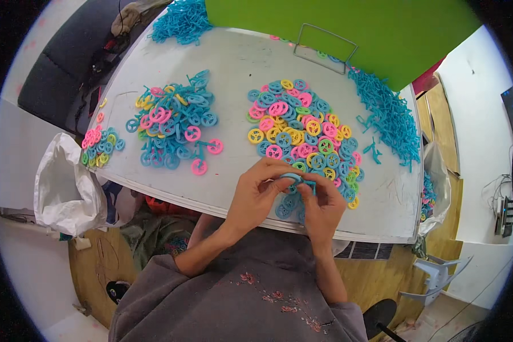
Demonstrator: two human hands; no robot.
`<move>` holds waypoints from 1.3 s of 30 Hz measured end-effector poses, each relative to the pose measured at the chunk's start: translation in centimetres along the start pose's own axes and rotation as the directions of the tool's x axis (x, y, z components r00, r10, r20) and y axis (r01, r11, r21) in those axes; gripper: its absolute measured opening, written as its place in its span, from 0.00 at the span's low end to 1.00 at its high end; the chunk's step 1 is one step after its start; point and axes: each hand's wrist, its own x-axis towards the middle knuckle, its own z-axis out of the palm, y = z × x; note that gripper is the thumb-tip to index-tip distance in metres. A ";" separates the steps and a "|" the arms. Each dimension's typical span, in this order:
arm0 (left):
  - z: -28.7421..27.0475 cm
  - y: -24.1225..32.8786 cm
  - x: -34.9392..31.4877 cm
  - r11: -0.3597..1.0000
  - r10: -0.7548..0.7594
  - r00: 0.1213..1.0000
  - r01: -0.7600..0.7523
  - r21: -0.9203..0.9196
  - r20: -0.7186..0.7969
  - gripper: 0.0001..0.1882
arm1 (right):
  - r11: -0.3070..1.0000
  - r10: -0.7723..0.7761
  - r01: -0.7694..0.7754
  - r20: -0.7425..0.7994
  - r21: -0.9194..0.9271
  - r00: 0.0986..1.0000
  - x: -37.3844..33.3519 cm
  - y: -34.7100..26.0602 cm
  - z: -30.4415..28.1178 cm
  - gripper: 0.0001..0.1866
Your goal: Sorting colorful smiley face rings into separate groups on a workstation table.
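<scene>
Over the table's near edge, my left hand [252, 192] is closed, pinching a light-blue plastic wheel [291, 177] between thumb and fingers. Close beside it, my right hand [325, 210] is closed on a small blue plastic stem [310, 184], partly hidden by the fingers. The two parts meet or nearly meet; whether they are joined I cannot tell. Just beyond both hands spreads a heap of loose spoked wheels [302, 125] in blue, pink, yellow and green. A few blue wheels [283, 211] lie under my hands at the edge.
Left on the white table [228, 62] lies a pile of stems with wheels attached [174, 128]. Blue stems are heaped at the far left [182, 23] and right [387, 117]. A green panel [347, 34] stands behind a wire frame [325, 48]. White sacks [68, 188] hang beside the table.
</scene>
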 end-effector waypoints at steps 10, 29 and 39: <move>0.4 0.6 -0.5 0.998 0.000 0.998 -0.004 -0.067 -0.060 0.13 | 0.832 -0.349 0.343 0.069 -0.437 0.935 0.6 -0.3 -0.3 0.10; 2.2 0.7 -0.3 0.988 -0.003 0.981 -0.026 -0.150 -0.192 0.14 | 0.988 -0.008 -0.004 -0.079 -0.155 0.997 0.6 -1.6 1.4 0.11; 2.6 0.8 -0.7 0.984 0.051 0.926 -0.111 -0.140 -0.373 0.13 | 0.995 0.091 -0.091 -0.012 -0.047 0.996 0.9 -2.3 3.2 0.12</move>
